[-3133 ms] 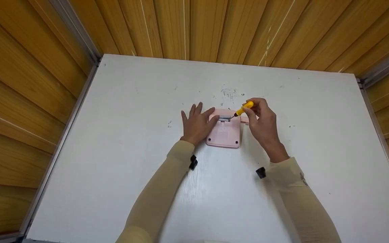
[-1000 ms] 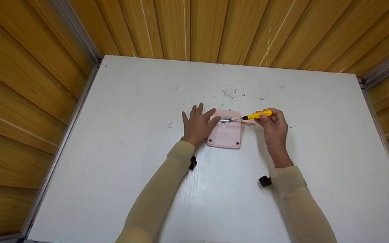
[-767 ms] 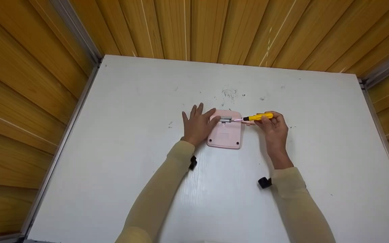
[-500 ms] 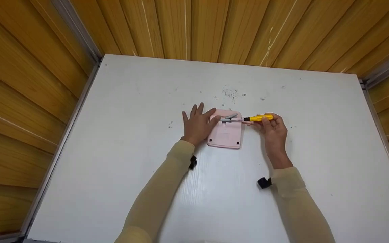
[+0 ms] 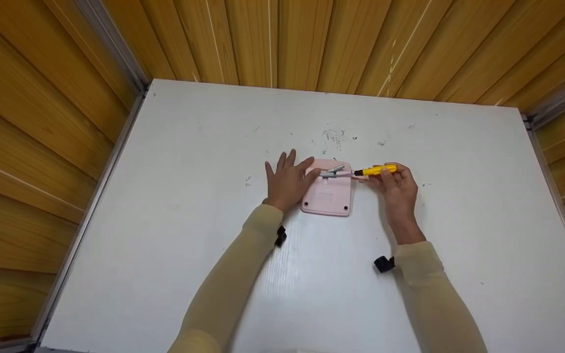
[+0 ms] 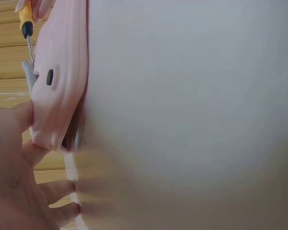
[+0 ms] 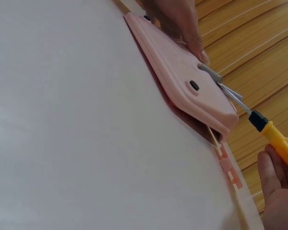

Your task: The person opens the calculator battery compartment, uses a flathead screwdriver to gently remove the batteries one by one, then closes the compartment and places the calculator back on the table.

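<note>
A pink calculator point(image 5: 326, 196) lies face down on the table, its battery compartment uncovered. My left hand point(image 5: 287, 184) rests spread over its left edge, thumb at the batteries and the other fingers reaching past the corner. My right hand point(image 5: 401, 193) grips a yellow screwdriver point(image 5: 375, 170) between thumb and fingers. The steel shaft point(image 7: 239, 101) points left into the compartment, right at the battery ends. One grey battery point(image 5: 337, 168) sits tilted, its right end raised; the other battery point(image 7: 210, 73) lies level beside the thumb.
Just right of the calculator, a thin pink battery cover point(image 7: 229, 170) with notched edges lies on the white table point(image 5: 189, 220). Dark scuff marks dot the tabletop behind. Wood-panelled walls point(image 5: 297, 44) enclose the back and sides.
The right hand has shifted right and lowered the screwdriver from a steep slant to nearly flat. One battery has tipped up out of its level position. The left hand stays put.
</note>
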`<state>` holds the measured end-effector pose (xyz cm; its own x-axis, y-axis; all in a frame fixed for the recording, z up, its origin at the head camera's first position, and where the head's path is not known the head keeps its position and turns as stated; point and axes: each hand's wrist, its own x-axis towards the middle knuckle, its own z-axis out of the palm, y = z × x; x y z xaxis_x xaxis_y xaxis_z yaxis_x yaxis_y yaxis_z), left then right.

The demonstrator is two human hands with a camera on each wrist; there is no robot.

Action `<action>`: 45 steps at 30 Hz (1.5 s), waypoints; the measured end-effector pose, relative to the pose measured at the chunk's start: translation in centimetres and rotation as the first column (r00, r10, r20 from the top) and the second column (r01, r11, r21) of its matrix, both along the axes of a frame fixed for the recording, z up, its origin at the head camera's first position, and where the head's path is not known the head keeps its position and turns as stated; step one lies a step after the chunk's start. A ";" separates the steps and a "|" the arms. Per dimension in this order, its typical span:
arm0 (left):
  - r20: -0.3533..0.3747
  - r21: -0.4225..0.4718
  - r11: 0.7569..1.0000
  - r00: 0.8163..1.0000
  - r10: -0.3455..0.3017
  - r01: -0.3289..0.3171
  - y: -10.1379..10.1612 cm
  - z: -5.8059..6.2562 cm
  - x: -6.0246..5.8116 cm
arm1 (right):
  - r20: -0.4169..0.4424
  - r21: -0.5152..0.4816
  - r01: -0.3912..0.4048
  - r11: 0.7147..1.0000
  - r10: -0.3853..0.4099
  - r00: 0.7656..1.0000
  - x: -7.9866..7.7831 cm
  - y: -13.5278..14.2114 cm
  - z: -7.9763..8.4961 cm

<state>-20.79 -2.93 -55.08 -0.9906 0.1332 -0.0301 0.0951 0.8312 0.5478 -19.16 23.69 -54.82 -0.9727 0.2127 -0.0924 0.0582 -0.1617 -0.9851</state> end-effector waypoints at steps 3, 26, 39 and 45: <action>0.000 0.003 1.000 1.000 -0.001 0.001 0.0 0.0 0.0 | 0.000 -0.010 0.003 1.000 -0.003 1.000 0.0 0.0 0.1; 0.021 0.024 1.000 1.000 -0.010 0.010 -0.1 0.1 0.1 | -0.116 0.063 -0.023 0.998 0.030 0.993 0.2 0.0 1.2; 0.016 0.004 1.000 1.000 -0.003 0.003 -0.1 0.0 0.0 | -0.205 0.115 -0.043 0.992 0.066 0.976 0.1 0.5 1.9; 0.021 0.002 1.000 1.000 0.000 0.000 -0.1 0.0 0.1 | -0.200 0.187 -0.035 0.982 0.073 0.977 0.2 0.6 2.3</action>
<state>-20.70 -3.02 -55.12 -0.9898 0.1333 -0.0506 0.0836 0.8302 0.5512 -18.93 24.33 -52.50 -0.9772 0.1542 0.1458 -0.1446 0.0188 -0.9893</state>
